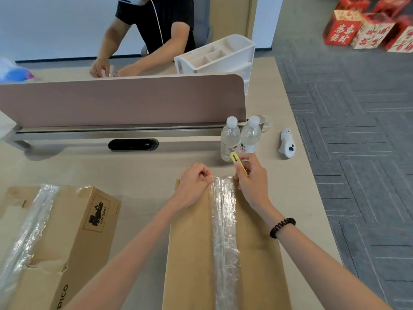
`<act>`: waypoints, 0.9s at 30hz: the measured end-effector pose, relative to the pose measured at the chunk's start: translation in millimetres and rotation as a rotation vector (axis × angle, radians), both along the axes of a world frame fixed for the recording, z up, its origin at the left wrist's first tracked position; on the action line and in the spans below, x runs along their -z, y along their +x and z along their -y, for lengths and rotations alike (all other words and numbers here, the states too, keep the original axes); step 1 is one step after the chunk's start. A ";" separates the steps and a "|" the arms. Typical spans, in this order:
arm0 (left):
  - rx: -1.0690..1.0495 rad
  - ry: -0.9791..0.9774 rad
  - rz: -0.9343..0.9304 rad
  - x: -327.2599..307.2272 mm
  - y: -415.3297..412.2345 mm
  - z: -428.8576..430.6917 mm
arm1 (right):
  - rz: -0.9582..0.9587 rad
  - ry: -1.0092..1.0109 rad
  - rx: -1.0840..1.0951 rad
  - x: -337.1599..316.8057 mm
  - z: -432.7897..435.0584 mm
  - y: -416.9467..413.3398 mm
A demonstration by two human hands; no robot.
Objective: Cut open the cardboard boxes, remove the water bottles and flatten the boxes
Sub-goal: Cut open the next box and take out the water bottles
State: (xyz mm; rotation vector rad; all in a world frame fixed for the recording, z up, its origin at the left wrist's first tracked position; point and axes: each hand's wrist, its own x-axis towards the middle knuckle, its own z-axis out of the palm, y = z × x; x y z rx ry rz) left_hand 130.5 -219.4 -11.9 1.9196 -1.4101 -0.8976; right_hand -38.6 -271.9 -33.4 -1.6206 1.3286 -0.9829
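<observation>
Head view: box lies flat on desk at 6 o'clock, long side running away from camera, clear tape down its middle seam, still sealed. Left hand sits on box's far edge, just left of tape, fingers curled tight, thumb and forefinger touching tape's edge; can't tell if they actually pinch it. Right hand is at far edge just right of tape, fingers clamped on yellow cutter, whose top end sticks up toward 12 o'clock; lower end hidden by the hand, blade contact can't be told. Black bracelet on right wrist.

Second box at 8 o'clock, well apart from the first, also taped, top dented and torn, printed label on its side. Two bottles stand upright, touching each other, at 12 to 1 o'clock just beyond the cutter, white caps on. White controller lies at 1 o'clock, right of bottles, near desk edge. Pink divider spans desk at 11 o'clock. Behind it a white organizer and another person with both hands on the far desk. Red boxes on carpet at 2 o'clock.
</observation>
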 end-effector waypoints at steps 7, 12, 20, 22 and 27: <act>0.077 0.004 0.040 10.8 5.8 -1.1 | 0.010 0.186 -0.029 -18.2 -24.1 -9.1; 0.134 -0.002 -0.016 7.5 14.2 0.0 | -0.308 0.131 -0.100 -28.2 -53.6 -10.3; 0.100 0.032 -0.125 0.8 18.2 -1.9 | -0.403 0.160 -0.097 -35.6 -68.0 2.0; 0.107 0.025 -0.139 1.2 20.4 -2.6 | -0.406 0.159 -0.102 -36.9 -68.7 5.6; 0.102 0.044 -0.145 0.7 20.3 -3.0 | -0.435 0.162 -0.085 -35.9 -68.0 14.2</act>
